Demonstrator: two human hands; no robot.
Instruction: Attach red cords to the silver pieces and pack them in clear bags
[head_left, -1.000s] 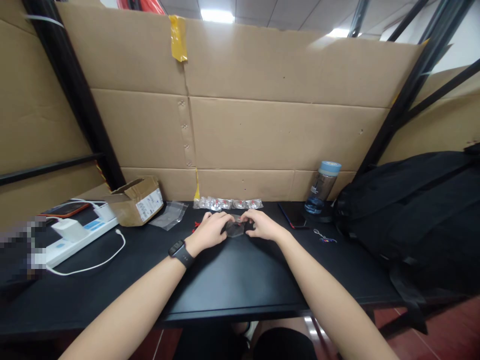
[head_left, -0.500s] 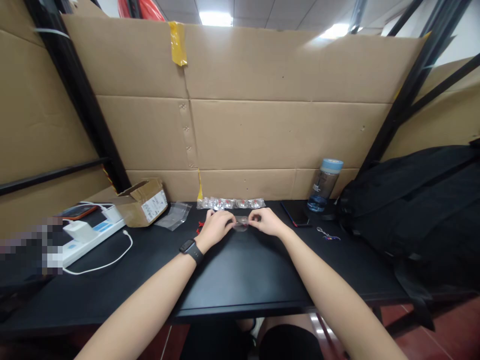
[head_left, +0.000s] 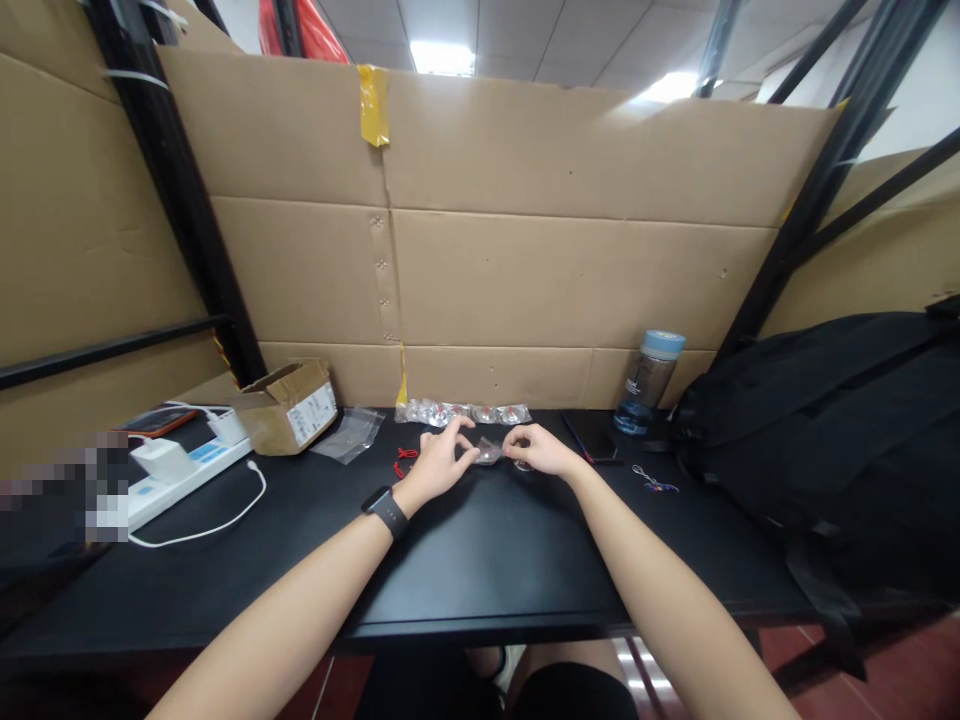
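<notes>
A small clear plastic bag (head_left: 488, 452) lies crumpled between my two hands above the black table. My left hand (head_left: 442, 462), with a dark watch on its wrist, pinches the bag's left side between thumb and a finger; another finger sticks out. From the right, my right hand (head_left: 543, 450) has its fingertips closed on the bag's other side. A small shiny round piece (head_left: 521, 465) shows under the right fingers, partly hidden. Beside my left hand lie red cords (head_left: 406, 456). Behind both hands is a row of small clear-wrapped round items (head_left: 461, 413).
On the left are an open cardboard box (head_left: 289, 415), a flat plastic bag (head_left: 349, 434) and a white power strip (head_left: 180, 470) with a cable. To the right are a phone (head_left: 594, 437), a bottle (head_left: 649, 382), a beaded strap (head_left: 655, 482) and a black backpack (head_left: 817, 430).
The plastic bag, flat and stretched between the fingers before, is now crumpled. My left fingers have spread more. A shiny round piece now shows under my right hand. The view has tilted slightly.
</notes>
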